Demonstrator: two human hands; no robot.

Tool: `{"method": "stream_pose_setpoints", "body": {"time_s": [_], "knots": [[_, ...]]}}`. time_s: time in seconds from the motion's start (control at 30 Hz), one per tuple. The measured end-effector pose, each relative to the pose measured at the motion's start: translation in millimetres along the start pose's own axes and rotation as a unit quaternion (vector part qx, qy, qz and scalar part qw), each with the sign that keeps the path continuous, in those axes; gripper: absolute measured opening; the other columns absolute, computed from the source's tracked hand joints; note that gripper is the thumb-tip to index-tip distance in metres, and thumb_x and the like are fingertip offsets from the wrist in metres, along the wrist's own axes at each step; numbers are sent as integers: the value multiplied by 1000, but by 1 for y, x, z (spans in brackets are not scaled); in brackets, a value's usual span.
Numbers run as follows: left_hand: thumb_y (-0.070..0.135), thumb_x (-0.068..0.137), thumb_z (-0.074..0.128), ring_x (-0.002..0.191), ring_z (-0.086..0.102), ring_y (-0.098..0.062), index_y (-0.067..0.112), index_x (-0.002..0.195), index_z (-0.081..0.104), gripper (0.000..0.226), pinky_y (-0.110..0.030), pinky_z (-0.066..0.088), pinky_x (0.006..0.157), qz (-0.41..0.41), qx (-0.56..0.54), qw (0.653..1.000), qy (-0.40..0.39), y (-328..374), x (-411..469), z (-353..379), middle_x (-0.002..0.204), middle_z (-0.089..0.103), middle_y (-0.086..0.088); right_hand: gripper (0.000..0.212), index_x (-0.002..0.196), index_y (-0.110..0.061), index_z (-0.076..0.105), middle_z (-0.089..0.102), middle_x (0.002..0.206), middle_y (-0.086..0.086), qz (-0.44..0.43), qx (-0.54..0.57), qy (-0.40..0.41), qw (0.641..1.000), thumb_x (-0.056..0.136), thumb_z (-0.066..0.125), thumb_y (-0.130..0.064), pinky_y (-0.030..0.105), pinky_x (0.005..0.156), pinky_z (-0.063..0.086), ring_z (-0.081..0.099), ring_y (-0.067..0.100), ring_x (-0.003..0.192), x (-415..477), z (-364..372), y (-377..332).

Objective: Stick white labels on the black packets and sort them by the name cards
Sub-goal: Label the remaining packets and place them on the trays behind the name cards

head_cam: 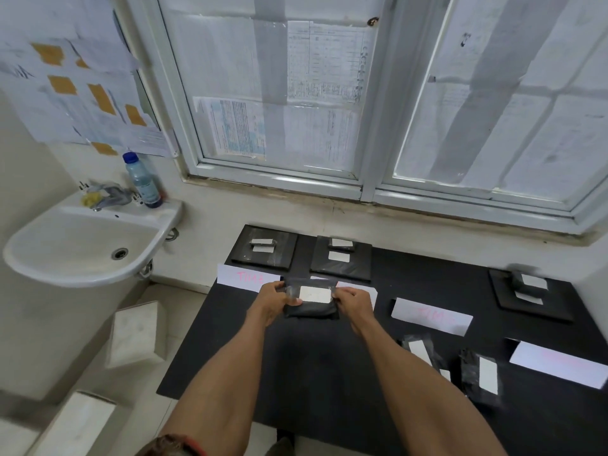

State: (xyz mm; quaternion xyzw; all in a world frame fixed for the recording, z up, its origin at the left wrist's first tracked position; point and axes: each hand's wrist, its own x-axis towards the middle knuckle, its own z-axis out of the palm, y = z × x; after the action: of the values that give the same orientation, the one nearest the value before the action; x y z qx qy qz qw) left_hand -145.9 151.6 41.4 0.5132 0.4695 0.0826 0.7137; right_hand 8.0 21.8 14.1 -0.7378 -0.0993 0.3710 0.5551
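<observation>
Fingers and thumbs of the left hand [273, 301] and right hand [353, 302] pinched the side edges of a soft black plastic packet [311, 311], held over the black table [312, 363]. A white rectangular label [315, 294] lay on the packet's top face. Just behind it lay a white paper name card with pink writing [245, 277]. Two more labelled black packets [480, 376] lay near the right forearm.

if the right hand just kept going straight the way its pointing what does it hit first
Likely the middle stack of labelled packets just beyond it. The right hand points away and slightly left, with the black packet it grips leading; how high it rides above the table is unclear.
</observation>
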Motion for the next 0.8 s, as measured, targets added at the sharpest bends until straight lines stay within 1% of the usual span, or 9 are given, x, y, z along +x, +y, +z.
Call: {"method": "stream_pose_setpoints", "body": {"time_s": [0.07,0.13,0.2,0.27,0.4,0.47,0.53,0.67,0.8], "knots": [[-14,63,80,110,62,-32,-4,135,45,80,-44,51,98,17,16,999,33,10,-1,-4,124,62,-17,15,65,-23,75,70,78,3,-4,-5,-25,1000,65,62,-16,41,79,53,63,23,82,12,11,-4],[-15,68,76,106,62,-28,-3,133,48,71,-37,51,95,33,29,997,57,22,7,-9,124,62,-15,25,85,-26,74,71,100,5,1,-22,-49,999,64,61,-20,47,85,56,65,24,93,14,26,-22],[-15,72,72,100,62,-26,-2,125,55,57,-34,51,90,40,34,997,57,31,22,-16,120,64,-15,39,111,-26,60,63,110,5,17,-24,-79,996,76,59,-9,45,78,59,61,25,99,16,40,-38],[-12,76,67,96,65,-28,-4,114,61,39,-38,53,91,28,32,998,37,41,42,-26,113,68,-18,46,121,-21,52,58,112,5,37,-20,-91,995,82,56,4,40,70,60,57,25,100,29,55,-46],[9,82,72,86,68,-28,0,89,67,12,-38,55,86,8,23,999,37,60,88,-54,95,72,-17,38,120,-8,57,58,117,12,73,-29,-75,994,84,59,5,34,59,59,57,25,99,68,89,-55],[12,80,74,79,62,-26,6,69,63,16,-33,51,75,3,107,991,78,68,120,-74,75,66,-9,26,113,-7,60,57,110,13,91,-41,-69,993,88,61,0,35,60,60,57,26,97,91,110,-61],[7,76,73,78,56,-24,10,58,54,26,-31,43,69,-12,167,979,118,77,148,-94,68,56,-6,24,112,-2,62,57,105,13,101,-57,-62,991,89,63,-4,36,64,59,57,27,96,112,133,-68],[13,76,74,92,62,-29,6,81,66,11,-33,50,78,-40,220,964,146,95,192,-125,94,66,-13,23,109,0,65,59,99,12,108,-140,-64,982,88,64,-8,33,64,58,58,24,88,157,177,-71],[12,81,70,102,62,-32,1,97,66,19,-31,52,81,-65,273,949,141,103,233,-147,103,66,-16,26,113,0,65,59,98,10,132,-180,-69,972,88,62,-6,32,66,58,58,22,86,192,209,-68]]}}
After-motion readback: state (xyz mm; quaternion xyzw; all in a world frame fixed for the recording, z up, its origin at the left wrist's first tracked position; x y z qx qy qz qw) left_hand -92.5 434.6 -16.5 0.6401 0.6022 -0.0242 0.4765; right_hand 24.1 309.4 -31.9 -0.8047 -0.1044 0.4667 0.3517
